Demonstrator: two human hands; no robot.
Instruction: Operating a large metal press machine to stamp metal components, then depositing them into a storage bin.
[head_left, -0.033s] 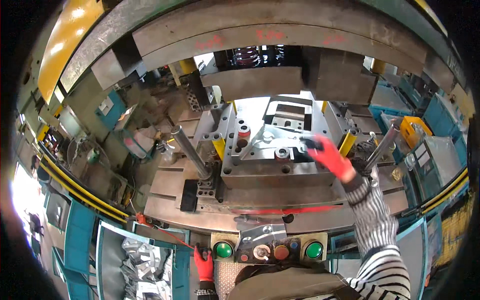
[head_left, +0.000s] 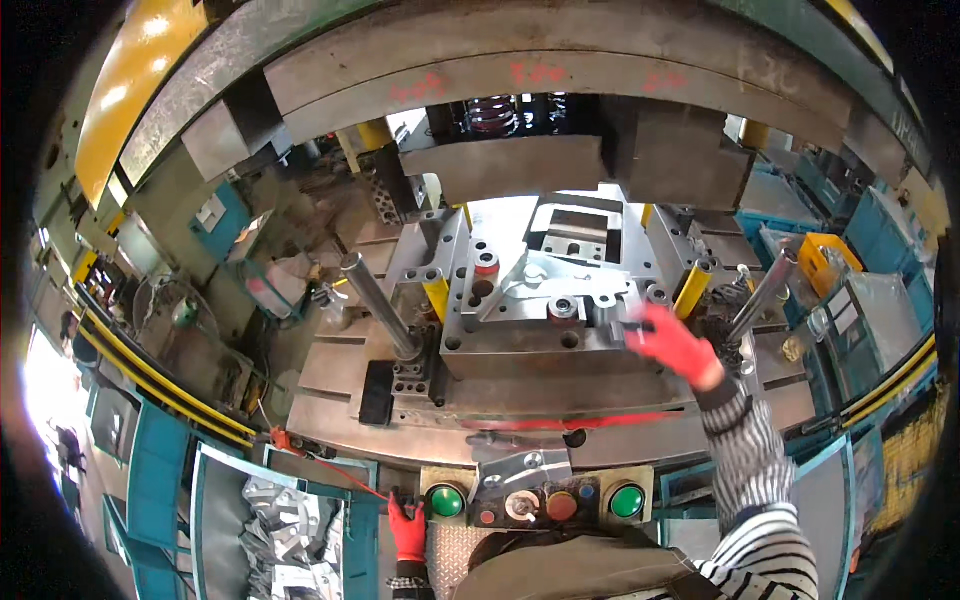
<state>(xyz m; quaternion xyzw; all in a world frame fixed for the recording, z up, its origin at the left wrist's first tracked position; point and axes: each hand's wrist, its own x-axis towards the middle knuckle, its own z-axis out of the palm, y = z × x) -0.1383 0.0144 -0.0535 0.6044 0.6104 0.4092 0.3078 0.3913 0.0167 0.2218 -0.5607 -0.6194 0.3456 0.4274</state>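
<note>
My right hand (head_left: pixel 672 345), in a red glove with dark fingertips, hovers over the front right corner of the lower die (head_left: pixel 500 342). Motion smears its fingers, so I cannot tell if they hold anything. Just left of it a shiny flat metal part (head_left: pixel 560 287) lies on the die, near a round locating post (head_left: pixel 563 308). My left hand (head_left: pixel 407 530), also red-gloved, is low at the left of the control box (head_left: pixel 440 478). Its fingers appear closed at the end of a thin red rod or cord (head_left: pixel 340 468). A bent metal part (head_left: pixel 525 470) rests on the control box.
The heavy upper die (head_left: pixel 500 165) hangs above. Steel guide posts (head_left: pixel 380 305) and yellow posts (head_left: pixel 693 290) stand around the lower die. Green buttons (head_left: pixel 446 500) sit on the control box. A bin of metal pieces (head_left: pixel 290 530) stands at lower left, a yellow crate (head_left: pixel 828 262) at right.
My right hand has drawn back toward me and slightly right, away from the metal part on the die. The left hand stays in place.
</note>
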